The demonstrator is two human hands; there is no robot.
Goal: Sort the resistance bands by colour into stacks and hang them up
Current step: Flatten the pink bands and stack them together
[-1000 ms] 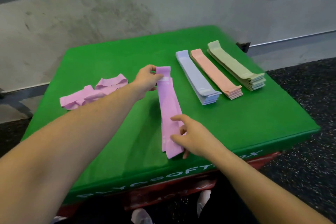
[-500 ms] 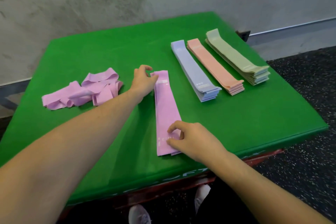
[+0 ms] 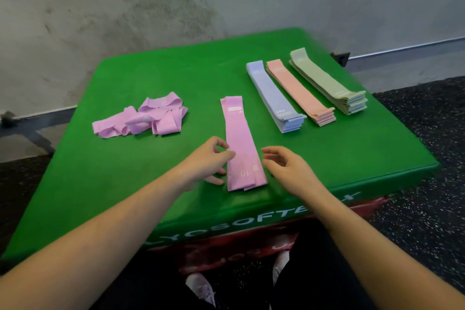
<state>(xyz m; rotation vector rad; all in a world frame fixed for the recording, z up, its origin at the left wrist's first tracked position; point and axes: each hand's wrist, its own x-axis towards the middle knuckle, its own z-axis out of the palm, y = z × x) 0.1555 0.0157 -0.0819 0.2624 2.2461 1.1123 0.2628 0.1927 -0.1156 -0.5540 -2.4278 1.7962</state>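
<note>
Hands are sitting differently than half a second ago: the left hand [image 3: 210, 161] is now down by the near end of the pink stack [image 3: 242, 143], fingers loosely curled against its edge, while the right hand [image 3: 284, 166] is off the stack, hovering relaxed just beside it, holding nothing. The stack is lying flat on the green counter [image 3: 327, 158], a "10" showing on its top band. The counter's front edge is reading something like "YOSOFT", partly hidden.
</note>
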